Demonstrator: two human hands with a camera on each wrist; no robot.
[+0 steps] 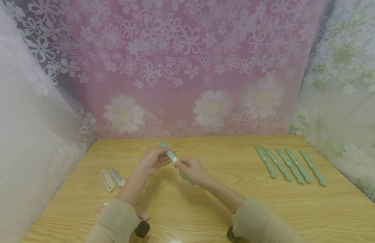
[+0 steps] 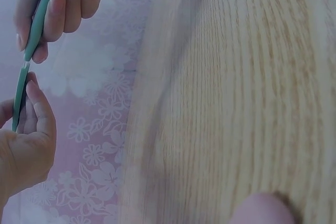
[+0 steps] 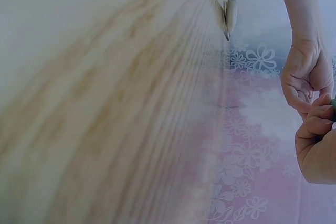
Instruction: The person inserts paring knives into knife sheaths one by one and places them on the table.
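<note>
Above the middle of the table, both hands hold a small green knife with a blade cover. My left hand [image 1: 153,160] pinches the green blade cover [image 2: 20,95] between thumb and fingers. My right hand [image 1: 194,171] grips the green handle [image 2: 43,17], whose butt end pokes out below the palm. A short silvery strip of blade [image 1: 175,159] shows between cover and handle; the rest of the blade is hidden in the cover. In the right wrist view both hands meet at the right edge, and the knife is mostly out of sight.
Several green knives [image 1: 293,162] in covers lie in a slanted row on the table's right side. To the left are a cream blade cover [image 1: 108,181] and a bare-bladed knife [image 1: 116,176]. A pink knife handle [image 1: 143,215] and a pink cover [image 1: 99,209] lie partly behind my left sleeve.
</note>
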